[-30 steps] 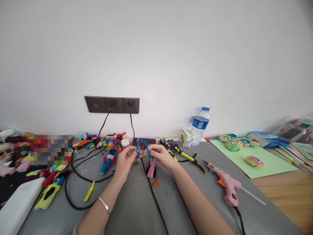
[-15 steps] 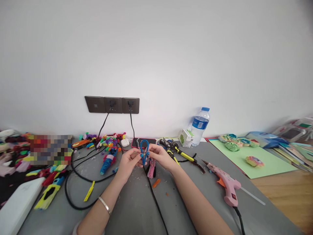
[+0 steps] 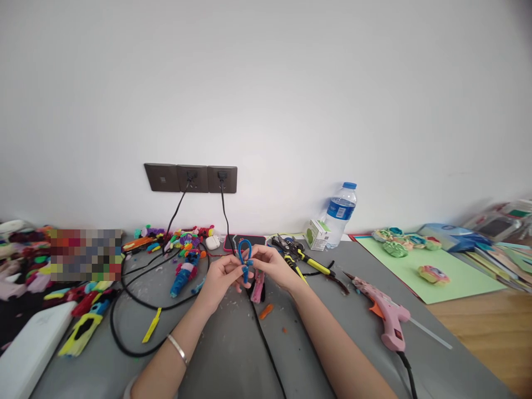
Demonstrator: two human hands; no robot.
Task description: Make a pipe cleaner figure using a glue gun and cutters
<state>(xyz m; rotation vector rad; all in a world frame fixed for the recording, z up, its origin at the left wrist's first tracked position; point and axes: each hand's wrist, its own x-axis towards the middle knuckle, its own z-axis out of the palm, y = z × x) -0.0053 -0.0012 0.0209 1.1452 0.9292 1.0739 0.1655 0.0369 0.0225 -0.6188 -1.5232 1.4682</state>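
Between my two hands is a blue pipe cleaner [image 3: 245,247], bent into an upright loop with a short part hanging below the fingers. My left hand [image 3: 224,275] pinches it from the left, thumb and fingertips at the base of the loop. From the other side, my right hand [image 3: 272,267] pinches it at about the same height. The exact finger contacts are too small to make out. Just below my right hand lies a pink fuzzy bundle [image 3: 258,288] on the grey table [image 3: 233,354]. An orange fuzzy scrap [image 3: 266,311] sits nearer to me.
A pink glue gun [image 3: 388,318] with its cord lies at the right, near a water bottle [image 3: 341,213] and yellow-handled pliers [image 3: 310,260]. Black cable [image 3: 118,332] coils at the left beside colourful pipe-cleaner pieces [image 3: 187,271]. A white box-like object [image 3: 37,349] stands front left.
The blue loop has become rounder at the top and its lower part shorter. My left fingers have shifted slightly and spread below the loop. My right hand stays nearly in place.
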